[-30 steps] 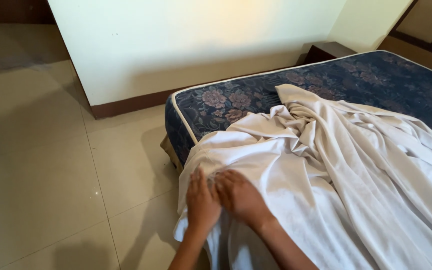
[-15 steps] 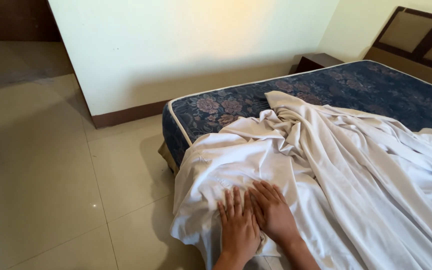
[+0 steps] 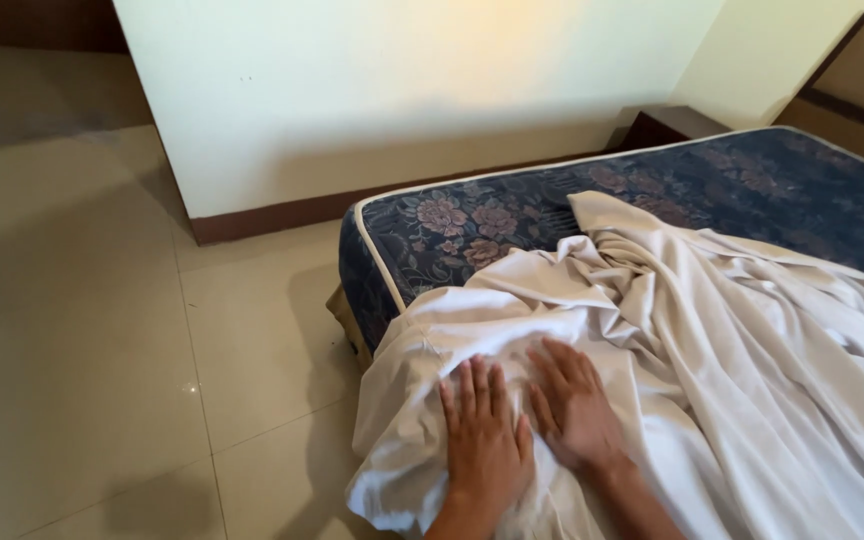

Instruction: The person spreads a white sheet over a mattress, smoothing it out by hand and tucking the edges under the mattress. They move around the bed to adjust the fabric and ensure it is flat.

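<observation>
White cotton sheet (image 3: 672, 340) lay crumpled over the near corner of a dark blue floral mattress (image 3: 512, 215), its folds running lengthwise away toward the far right while its loose edge hung off the corner toward the beige tiled floor (image 3: 102, 350). Both hands rested flat on it side by side, fingers apart and clamped on nothing: the left hand (image 3: 487, 435) nearer the hanging edge, the right hand (image 3: 574, 405) just beside it. No packages, labels or signs showed.
</observation>
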